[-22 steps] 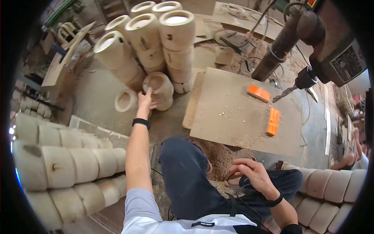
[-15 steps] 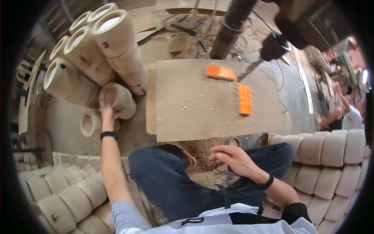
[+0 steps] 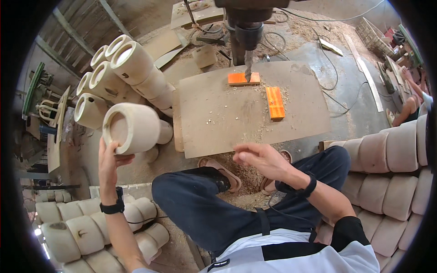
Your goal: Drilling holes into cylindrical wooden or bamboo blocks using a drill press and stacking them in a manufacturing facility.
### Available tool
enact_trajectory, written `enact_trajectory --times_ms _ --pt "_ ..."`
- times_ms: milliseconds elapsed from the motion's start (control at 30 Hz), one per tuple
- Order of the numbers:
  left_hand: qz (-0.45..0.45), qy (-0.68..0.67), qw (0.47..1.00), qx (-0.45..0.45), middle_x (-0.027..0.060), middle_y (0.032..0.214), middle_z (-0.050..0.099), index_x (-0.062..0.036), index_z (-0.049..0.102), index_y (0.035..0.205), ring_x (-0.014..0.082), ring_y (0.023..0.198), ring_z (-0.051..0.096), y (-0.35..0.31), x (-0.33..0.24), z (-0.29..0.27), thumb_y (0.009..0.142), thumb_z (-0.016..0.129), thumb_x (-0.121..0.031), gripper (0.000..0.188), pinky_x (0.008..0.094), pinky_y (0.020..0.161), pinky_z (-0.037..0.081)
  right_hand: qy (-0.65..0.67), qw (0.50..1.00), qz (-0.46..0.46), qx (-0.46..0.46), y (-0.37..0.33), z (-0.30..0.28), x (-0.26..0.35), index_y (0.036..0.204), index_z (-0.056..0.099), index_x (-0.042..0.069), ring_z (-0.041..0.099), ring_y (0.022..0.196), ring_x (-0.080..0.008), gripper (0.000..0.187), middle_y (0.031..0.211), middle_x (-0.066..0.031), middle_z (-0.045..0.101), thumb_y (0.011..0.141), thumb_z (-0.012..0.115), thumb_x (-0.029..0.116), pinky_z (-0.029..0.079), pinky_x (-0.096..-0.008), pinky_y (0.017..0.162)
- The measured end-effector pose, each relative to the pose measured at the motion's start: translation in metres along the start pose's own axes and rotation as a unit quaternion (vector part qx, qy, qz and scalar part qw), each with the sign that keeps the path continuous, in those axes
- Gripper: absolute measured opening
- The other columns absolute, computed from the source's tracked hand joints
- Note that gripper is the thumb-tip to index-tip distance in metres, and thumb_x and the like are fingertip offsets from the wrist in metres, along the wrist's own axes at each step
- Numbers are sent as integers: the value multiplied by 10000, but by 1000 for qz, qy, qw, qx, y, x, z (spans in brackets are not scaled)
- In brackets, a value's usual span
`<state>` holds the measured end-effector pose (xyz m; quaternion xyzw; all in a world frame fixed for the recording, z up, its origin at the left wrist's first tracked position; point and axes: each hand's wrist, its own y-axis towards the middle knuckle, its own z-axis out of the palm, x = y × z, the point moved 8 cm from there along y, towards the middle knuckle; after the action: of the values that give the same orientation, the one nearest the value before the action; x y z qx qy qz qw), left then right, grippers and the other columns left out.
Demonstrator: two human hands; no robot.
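Note:
My left hand [image 3: 111,159] grips a pale, rounded wooden pot [image 3: 139,128] by its lower rim, raised beside the work board. The pot's hollow mouth, with a thick rim, is turned toward the left. Over my lap my right hand [image 3: 260,159] hovers, fingers loosely stretched out and nothing in them. Ahead of it lies the flat board [image 3: 209,98], which carries two orange blocks: one block [image 3: 236,79] near the drill bit [image 3: 248,66], the other block [image 3: 275,103] set roughly crosswise to it. The bit hangs from a dark drill chuck [image 3: 249,36].
Stacks of similar wooden pots [image 3: 132,59] stand at the far left. More rounded pieces [image 3: 84,234] are piled at the lower left, and another pile [image 3: 396,168] rises on the right. Shavings cover the floor; a black cable [image 3: 337,82] runs there. A person [image 3: 412,102] sits far right.
My left hand has lifted the pot from among the stacked ones at the left and brought it up closer. My right hand has shifted slightly, and the head view has turned.

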<state>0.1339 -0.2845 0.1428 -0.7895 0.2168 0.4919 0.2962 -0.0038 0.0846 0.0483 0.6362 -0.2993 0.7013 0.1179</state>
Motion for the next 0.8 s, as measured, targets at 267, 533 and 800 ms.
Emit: enact_trajectory --times_ms 267,533,800 --pt "-59 29 968 241 195 1041 635 -104 321 1424 317 663 707 -21 -2 177 880 503 -145 575 381 548 626 50 996 -29 -69 16 -36 3 1429 373 -40 580 1071 -165 512 1363 -143 514 1007 527 206 505 -280 851" --pt "-12 85 967 241 193 1110 604 -123 284 1452 284 658 694 -14 -7 279 877 493 -141 612 337 520 602 7 987 -52 -153 30 -83 -15 1444 327 -78 598 1079 -223 637 1354 -247 511 938 580 214 491 -327 903" --pt "44 44 963 263 195 1120 606 -116 259 1460 256 648 690 -2 -19 326 897 496 -159 613 326 500 589 8 978 -22 -209 32 -126 -7 1410 418 -40 612 799 -154 555 1072 -135 633 936 579 201 521 -289 742"
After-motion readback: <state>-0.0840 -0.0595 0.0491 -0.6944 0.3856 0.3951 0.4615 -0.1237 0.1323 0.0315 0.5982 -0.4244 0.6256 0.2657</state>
